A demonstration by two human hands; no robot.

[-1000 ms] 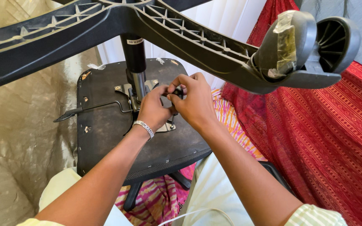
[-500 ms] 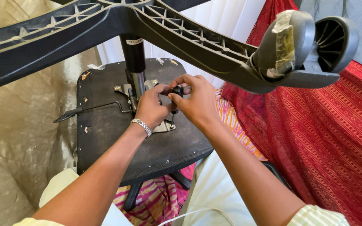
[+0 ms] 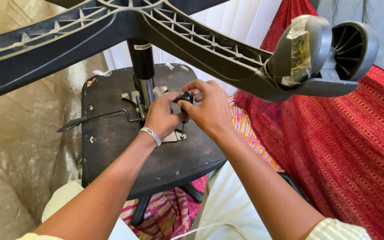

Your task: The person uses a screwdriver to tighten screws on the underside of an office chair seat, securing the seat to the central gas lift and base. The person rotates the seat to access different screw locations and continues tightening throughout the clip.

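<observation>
Small round black knob (image 3: 186,96), smooth, sits at the metal mechanism plate (image 3: 174,135) on the underside of the upturned seat (image 3: 112,133), just right of the column (image 3: 144,75).

Right hand (image 3: 209,109): fingers curled, thumb and fingertips pinched on the knob from the right. Left hand (image 3: 163,118): loosely closed, thumb and forefinger meeting the knob from the left, knuckles over the plate. Whether the left hand truly grips the knob or only touches it, cannot tell. A beaded metal bracelet (image 3: 150,135) circles the left wrist.

Seat underside: flat, dark, rough board with rounded corners, scuffed, small torn spots near the left edge. A thin bent lever (image 3: 96,119) with a flattened black tip runs left from the mechanism. Column: black tube above, shiny steel rod below.

Overhead, the star base (image 3: 192,42) spreads its black plastic arms, ribbed with a lattice of webs. One arm ends at a twin-wheel caster (image 3: 323,49), grey-black, with clear crinkled wrap stuck on one wheel.

Around: red woven cloth (image 3: 352,146) with fine stripes at right, pink and orange striped fabric (image 3: 170,209) beneath the seat, dull tan sheeting (image 3: 19,151), creased, at left.
</observation>
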